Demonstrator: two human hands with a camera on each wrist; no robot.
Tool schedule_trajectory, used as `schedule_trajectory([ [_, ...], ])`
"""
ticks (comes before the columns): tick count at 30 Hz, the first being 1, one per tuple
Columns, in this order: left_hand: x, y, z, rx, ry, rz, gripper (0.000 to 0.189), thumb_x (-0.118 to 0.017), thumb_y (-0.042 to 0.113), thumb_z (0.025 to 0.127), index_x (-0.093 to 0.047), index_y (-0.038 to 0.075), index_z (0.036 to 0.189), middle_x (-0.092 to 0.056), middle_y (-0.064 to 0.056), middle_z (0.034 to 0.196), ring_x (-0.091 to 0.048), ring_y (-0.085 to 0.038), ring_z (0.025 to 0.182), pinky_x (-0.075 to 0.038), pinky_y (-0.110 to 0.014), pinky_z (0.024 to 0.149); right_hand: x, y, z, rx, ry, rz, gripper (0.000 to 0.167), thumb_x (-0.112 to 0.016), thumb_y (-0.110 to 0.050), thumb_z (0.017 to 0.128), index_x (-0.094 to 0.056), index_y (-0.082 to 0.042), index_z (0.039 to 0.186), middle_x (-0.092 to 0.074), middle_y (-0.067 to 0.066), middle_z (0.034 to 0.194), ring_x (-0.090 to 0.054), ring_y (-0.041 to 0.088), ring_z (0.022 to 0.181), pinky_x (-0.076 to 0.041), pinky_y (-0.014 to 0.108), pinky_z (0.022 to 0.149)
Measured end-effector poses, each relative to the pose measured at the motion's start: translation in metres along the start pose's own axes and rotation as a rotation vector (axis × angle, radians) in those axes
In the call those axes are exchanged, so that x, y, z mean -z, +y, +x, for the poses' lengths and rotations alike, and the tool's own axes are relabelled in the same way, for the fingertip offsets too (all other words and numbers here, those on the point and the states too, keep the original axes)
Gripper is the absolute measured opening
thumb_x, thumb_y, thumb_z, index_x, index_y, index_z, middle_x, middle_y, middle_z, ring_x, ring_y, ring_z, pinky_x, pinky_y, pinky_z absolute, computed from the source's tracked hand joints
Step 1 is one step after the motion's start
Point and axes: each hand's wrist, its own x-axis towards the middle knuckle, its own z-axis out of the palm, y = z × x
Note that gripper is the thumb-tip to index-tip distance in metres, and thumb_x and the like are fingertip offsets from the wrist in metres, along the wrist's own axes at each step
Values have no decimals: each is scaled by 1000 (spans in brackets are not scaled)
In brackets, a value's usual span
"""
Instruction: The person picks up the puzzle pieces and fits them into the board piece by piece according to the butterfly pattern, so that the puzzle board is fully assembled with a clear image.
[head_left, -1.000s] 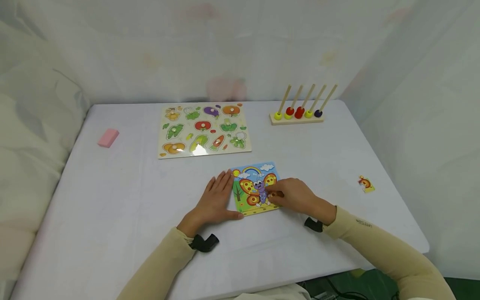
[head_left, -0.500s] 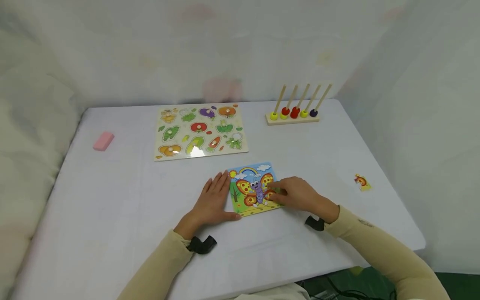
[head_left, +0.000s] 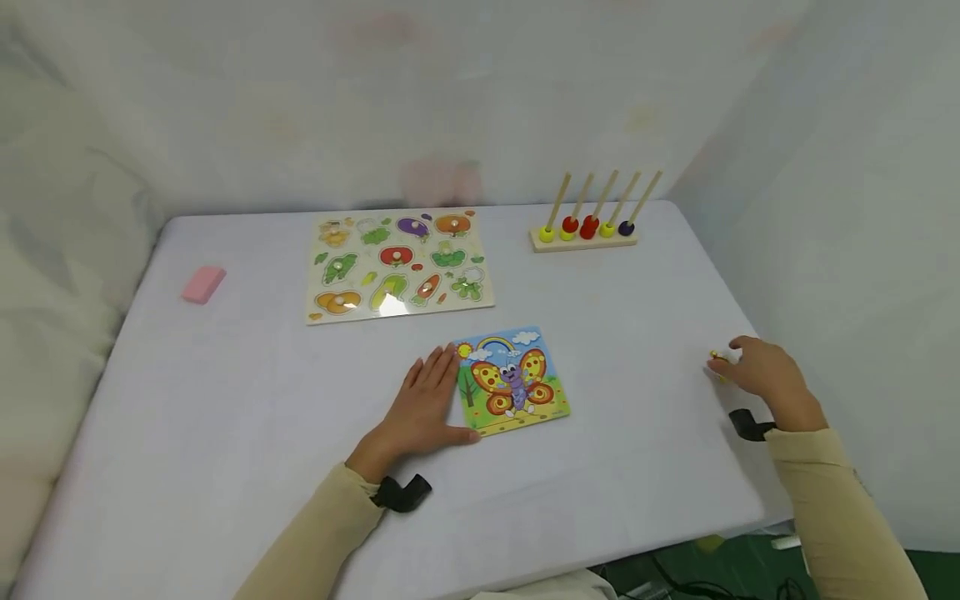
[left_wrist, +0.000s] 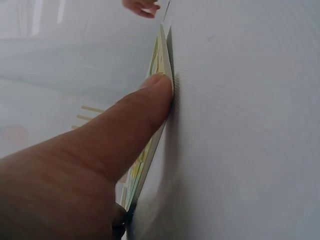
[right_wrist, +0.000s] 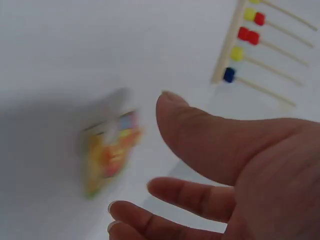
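Observation:
A square butterfly jigsaw puzzle [head_left: 513,383] lies flat in front of me. My left hand [head_left: 420,408] rests at its left side with fingers extended and thumb at the near left corner; in the left wrist view the thumb [left_wrist: 132,112] touches the board's edge. Far to the right, my right hand [head_left: 768,375] is over a small loose puzzle piece, largely covered in the head view. The right wrist view shows this puzzle piece [right_wrist: 114,155], blurred, on the white cloth. There the thumb and fingers [right_wrist: 192,197] are spread apart, and a gap separates them from the piece.
A wooden vegetable peg puzzle [head_left: 401,267] lies behind the butterfly puzzle. At the back right stands a bead abacus [head_left: 585,237] with upright rods. A pink block [head_left: 203,284] sits at the far left. White cloth covers the table [head_left: 262,417].
My right hand has left the butterfly puzzle and moved right to the loose puzzle piece. The left hand stays at the puzzle's edge. The head view has shifted slightly.

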Motion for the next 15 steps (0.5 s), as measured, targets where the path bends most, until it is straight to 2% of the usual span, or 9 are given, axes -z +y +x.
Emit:
schedule_trajectory([
  [2, 0, 1, 1, -3, -2, 2, 122, -70, 68, 71, -8, 5, 154, 1, -8, 163, 3, -26, 151, -4, -51, 120, -5, 13, -2, -53, -25, 24, 78, -55, -44, 92, -36, 21, 129, -50, 44, 120, -53, 56, 102, -48, 56, 76],
  [5, 0, 2, 2, -8, 0, 8, 122, -70, 69, 71, -8, 5, 154, 0, -8, 163, 2, -26, 151, -4, -51, 120, -12, 20, -3, -90, -12, 75, 77, -57, -42, 91, -36, 23, 126, -49, 45, 119, -52, 55, 100, -47, 55, 74],
  [10, 0, 3, 2, -2, 2, 22, 122, -68, 70, 71, -9, 4, 154, 0, -8, 163, 2, -26, 151, -3, -50, 120, -17, 18, 0, -71, 67, 84, 58, -63, -33, 89, -51, 20, 111, -60, 36, 103, -59, 45, 85, -46, 42, 62],
  [15, 1, 2, 0, 13, -3, 15, 122, -69, 69, 70, -8, 5, 154, 1, -8, 163, 3, -25, 151, -3, -50, 120, -21, 15, 4, -71, 99, 86, 51, -65, -29, 87, -53, 18, 104, -61, 32, 95, -58, 41, 80, -44, 36, 57],
])
